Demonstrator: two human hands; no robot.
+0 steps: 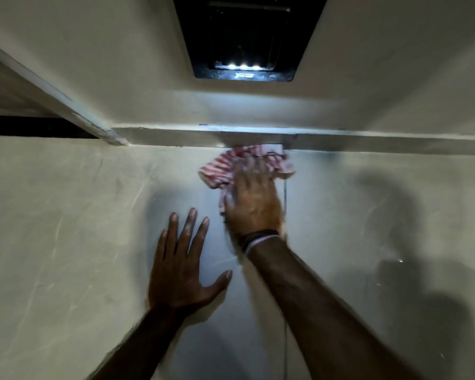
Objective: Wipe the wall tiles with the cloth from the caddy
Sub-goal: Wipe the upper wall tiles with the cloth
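A red-and-white striped cloth [220, 167] is pressed flat against the pale wall tiles [340, 201], just under the ledge where the tiles end. My right hand [254, 198] lies on top of the cloth with the palm down and holds it to the wall; the hand is blurred. It wears dark bands at the wrist. My left hand [181, 267] rests flat on the tiles lower and to the left, fingers spread, holding nothing.
A painted ledge [368, 141] runs across the wall above the cloth. Higher up is a dark rectangular opening [244, 37] with small lights in it. A white frame edge [52, 91] slants in from the upper left. Shadows fall on the tiles at the right.
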